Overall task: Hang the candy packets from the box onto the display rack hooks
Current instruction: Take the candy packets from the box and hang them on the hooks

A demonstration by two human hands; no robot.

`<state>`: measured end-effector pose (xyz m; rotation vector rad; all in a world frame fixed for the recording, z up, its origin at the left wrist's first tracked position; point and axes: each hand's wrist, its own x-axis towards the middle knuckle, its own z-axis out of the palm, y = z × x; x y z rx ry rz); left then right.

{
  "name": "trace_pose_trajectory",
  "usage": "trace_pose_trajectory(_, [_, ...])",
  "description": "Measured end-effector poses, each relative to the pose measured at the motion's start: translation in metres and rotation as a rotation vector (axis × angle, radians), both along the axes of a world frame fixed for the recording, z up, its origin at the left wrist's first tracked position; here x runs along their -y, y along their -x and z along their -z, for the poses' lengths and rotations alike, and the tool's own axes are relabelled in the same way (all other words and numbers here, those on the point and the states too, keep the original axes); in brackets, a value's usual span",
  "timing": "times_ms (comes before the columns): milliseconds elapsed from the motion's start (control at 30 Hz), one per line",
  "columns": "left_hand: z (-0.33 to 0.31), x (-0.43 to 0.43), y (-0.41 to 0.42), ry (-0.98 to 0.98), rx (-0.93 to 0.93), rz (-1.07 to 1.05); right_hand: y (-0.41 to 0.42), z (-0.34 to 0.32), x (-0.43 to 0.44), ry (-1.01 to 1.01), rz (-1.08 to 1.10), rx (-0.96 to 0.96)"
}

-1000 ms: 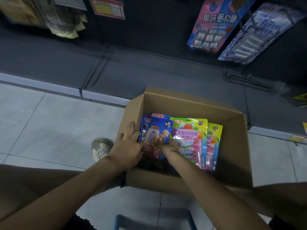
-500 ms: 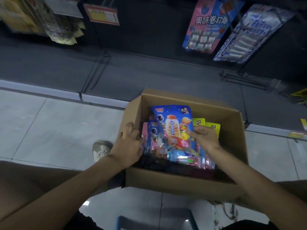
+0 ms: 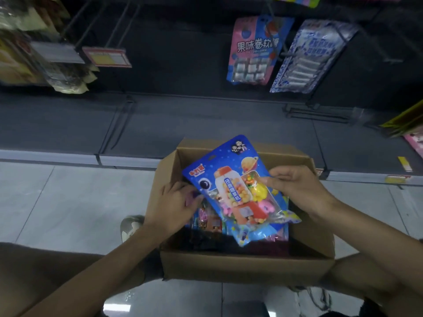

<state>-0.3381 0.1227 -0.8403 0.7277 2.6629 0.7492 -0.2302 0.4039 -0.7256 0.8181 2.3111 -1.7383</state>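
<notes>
Blue foil now stands clear of the cardboard: the blue packet (image 3: 233, 186), which a second ago lay upright among the others inside the box (image 3: 247, 266), has been lifted and tilted so that its top corner pokes above the box's far wall. The right hand (image 3: 295, 191) has moved from the box's near side to its right side, and its grip pinches the packet's right edge between thumb and fingers. The left hand (image 3: 171, 207) stays at the box's left wall with bent fingers meeting the packet's lower left edge. Whether that grip holds the packet or only steadies the remaining packets (image 3: 206, 221) beneath, I cannot tell.

For the task, this looks like one packet picked and about to leave the box, with the hanging step not yet done and several packets left inside.

Beyond the box rises a dark display rack with bare hooks (image 3: 119, 30) up to its left, beside a price tag (image 3: 107, 57). Up to its right hang a pink packet (image 3: 251, 51) and a blue-and-white packet (image 3: 313, 56). The box sits on a pale tiled floor (image 3: 68, 202), with a shoe (image 3: 130, 225) just left of it.
</notes>
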Motion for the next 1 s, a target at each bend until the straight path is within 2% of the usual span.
trace_pose_trajectory(33, [-0.006, -0.006, -0.002, -0.186, 0.160, -0.110, -0.003, -0.003, 0.000, 0.057, 0.033, -0.015])
trace_pose_trajectory(133, [-0.029, -0.025, -0.002, -0.760, 0.833, -0.357, -0.007, -0.004, 0.002, 0.233, 0.171, -0.016])
trace_pose_trajectory(200, [-0.040, -0.033, 0.006, -0.968, 1.005, -0.421, -0.005, -0.003, 0.007, 0.321, 0.196, 0.006])
trace_pose_trajectory(333, [-0.071, -0.049, 0.009, -1.115, 0.986, -0.504, 0.007, -0.001, 0.010, 0.376, 0.184, -0.013])
trace_pose_trajectory(433, [-0.084, -0.062, 0.002, -1.074, 0.872, -0.431, 0.013, 0.000, 0.003, 0.415, 0.249, -0.037])
trace_pose_trajectory(500, [-0.093, -0.072, 0.001, -1.042, 0.889, -0.392, 0.016, -0.003, -0.002, 0.414, 0.276, -0.059])
trace_pose_trajectory(667, [-0.112, -0.090, 0.008, -1.064, 0.917, -0.452, 0.028, -0.027, -0.011, 0.300, 0.221, -0.116])
trace_pose_trajectory(867, [-0.147, -0.113, 0.014, -1.093, 0.911, -0.363, 0.032, -0.070, -0.014, 0.256, 0.124, -0.309])
trace_pose_trajectory(1000, [-0.163, -0.126, 0.010, -1.061, 0.773, -0.374, 0.032, -0.081, -0.020, 0.331, 0.152, -0.377])
